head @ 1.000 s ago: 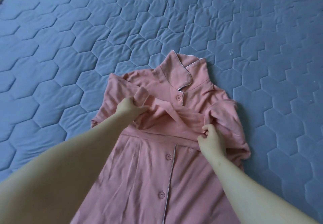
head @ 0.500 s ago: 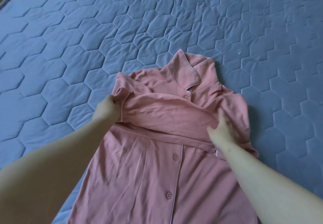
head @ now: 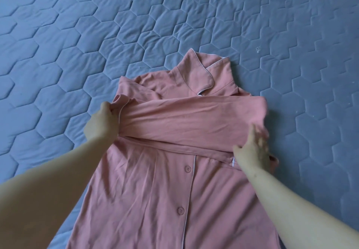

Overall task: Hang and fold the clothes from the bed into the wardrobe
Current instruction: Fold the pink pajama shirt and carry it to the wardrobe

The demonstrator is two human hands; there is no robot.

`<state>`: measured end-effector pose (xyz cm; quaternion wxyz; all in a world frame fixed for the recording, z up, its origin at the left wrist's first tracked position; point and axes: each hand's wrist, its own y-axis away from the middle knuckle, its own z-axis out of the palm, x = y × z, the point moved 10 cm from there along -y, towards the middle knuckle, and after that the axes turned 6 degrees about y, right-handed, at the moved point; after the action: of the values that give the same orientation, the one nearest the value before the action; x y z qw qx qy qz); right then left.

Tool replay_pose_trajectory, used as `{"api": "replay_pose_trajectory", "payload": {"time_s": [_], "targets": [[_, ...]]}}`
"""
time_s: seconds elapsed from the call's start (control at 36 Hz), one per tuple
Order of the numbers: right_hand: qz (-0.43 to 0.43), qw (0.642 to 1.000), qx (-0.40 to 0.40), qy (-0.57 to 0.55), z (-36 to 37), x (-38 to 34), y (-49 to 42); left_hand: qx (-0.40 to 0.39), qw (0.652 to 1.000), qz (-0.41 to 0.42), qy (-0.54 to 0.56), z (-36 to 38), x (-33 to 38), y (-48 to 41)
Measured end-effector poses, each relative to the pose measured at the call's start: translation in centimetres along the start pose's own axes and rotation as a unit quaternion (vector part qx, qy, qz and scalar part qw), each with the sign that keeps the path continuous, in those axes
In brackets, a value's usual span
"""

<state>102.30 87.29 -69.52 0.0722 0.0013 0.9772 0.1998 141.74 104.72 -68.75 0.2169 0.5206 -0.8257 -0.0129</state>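
Observation:
A pink button-front shirt (head: 155, 190) with white piping lies face up on the blue quilted bed (head: 97, 35), collar pointing away from me. One sleeve (head: 186, 120) is stretched flat across the chest from right to left. My left hand (head: 103, 122) grips the cuff end of that sleeve at the shirt's left edge. My right hand (head: 252, 149) rests with fingers spread on the fabric at the right shoulder fold; it is motion-blurred.
The quilted bed cover stretches on all sides of the shirt. A small clear bit (head: 258, 49) lies on the cover to the right of the collar. The bed's edge shows at the top left corner.
My left hand has pulled the sleeve leftward across the chest until it lies stretched flat. My right hand has let go of the bunched fabric and opened over the right fold.

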Motion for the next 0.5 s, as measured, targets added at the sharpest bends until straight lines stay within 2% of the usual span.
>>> {"api": "replay_pose_trajectory", "payload": {"time_s": [0.06,0.11,0.19,0.28,0.42,0.5], "targets": [[-0.015,0.997,-0.024,0.07,0.8,-0.2,1.1,-0.001,1.0,0.003,0.007,0.1,0.3,0.1],[-0.028,0.994,0.0,0.104,1.2,-0.2,2.2,0.023,0.998,0.05,-0.014,0.2,1.4,0.9],[-0.121,0.985,0.048,0.114,1.6,-1.7,4.7,0.052,0.969,0.238,-0.048,1.1,4.4,4.1],[-0.179,0.971,-0.002,0.159,4.1,-1.9,7.9,0.04,0.908,0.404,-0.107,3.4,5.8,9.6],[-0.229,0.953,-0.059,0.188,7.9,0.1,14.0,-0.073,0.872,0.471,-0.112,7.2,3.3,18.2],[-0.249,0.942,-0.101,0.199,9.7,2.1,17.9,-0.14,0.864,0.461,-0.149,8.6,0.5,21.8]]}}
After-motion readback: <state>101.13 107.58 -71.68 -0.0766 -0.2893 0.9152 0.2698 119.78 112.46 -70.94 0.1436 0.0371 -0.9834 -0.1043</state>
